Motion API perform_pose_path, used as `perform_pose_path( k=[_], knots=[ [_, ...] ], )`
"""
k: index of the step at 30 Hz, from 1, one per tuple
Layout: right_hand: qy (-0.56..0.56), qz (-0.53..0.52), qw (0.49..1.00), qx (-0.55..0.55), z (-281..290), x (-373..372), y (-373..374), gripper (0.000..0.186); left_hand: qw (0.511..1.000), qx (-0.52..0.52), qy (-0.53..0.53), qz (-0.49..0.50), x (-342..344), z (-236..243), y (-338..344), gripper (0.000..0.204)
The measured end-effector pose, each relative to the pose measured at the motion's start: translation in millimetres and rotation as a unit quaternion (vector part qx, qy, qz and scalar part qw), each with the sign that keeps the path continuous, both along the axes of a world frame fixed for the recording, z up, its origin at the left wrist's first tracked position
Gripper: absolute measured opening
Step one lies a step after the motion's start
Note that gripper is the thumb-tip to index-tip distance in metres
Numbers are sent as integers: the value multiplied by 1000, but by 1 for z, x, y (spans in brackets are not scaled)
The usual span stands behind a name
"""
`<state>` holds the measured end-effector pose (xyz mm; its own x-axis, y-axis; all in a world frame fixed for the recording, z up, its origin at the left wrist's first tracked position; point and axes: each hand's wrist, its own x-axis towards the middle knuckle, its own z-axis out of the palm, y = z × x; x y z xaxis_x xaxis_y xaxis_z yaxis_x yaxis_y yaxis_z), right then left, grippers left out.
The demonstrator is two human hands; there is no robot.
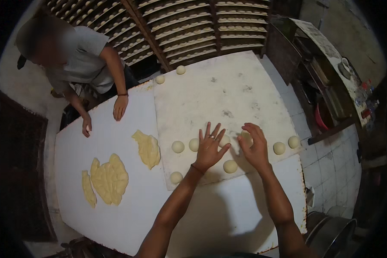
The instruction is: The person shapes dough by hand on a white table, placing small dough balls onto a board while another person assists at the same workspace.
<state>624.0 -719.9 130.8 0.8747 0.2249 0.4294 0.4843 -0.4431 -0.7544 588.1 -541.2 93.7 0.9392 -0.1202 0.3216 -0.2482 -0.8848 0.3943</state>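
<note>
Several round, pale dough balls sit on the floured cloth. My left hand (210, 148) is over the cloth with its fingers spread, holding nothing. One dough ball (193, 145) lies to its left, and another dough ball (224, 140) shows by its thumb and fingertips. My right hand (255, 148) is curved, thumb and fingers apart, beside a dough ball (246, 137) that the hand partly hides; whether they touch is unclear. Nearer me, between my wrists, rests a dough ball (230, 166). Two more, a dough ball (279, 148) and a dough ball (293, 142), sit farther right.
Flattened yellow dough pieces (109, 179) and a smaller dough piece (148, 148) lie on the white table (137, 219). Across the left edge, another person (88, 56) has both hands over it. Racks (180, 30) of dough balls stand behind; a shelf unit (322, 69) is at right.
</note>
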Motion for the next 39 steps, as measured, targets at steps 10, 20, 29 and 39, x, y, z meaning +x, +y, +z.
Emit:
perform_pose_path(
  k=[10, 20, 29, 39],
  knots=[
    [16, 211, 971, -112, -60, -11, 145, 20, 991, -74, 39, 102, -68, -14, 133, 34],
    [12, 89, 996, 23, -4, -119, 191, 21, 957, -163, -79, 227, -193, 23, 170, 43],
    [517, 160, 821, 181, -69, -288, 414, 42, 884, -236, -46, 400, -430, 21, 297, 22],
    [542, 146, 823, 92, -89, -287, 410, 29, 960, -231, -23, 159, -318, -25, 366, 24]
  ],
)
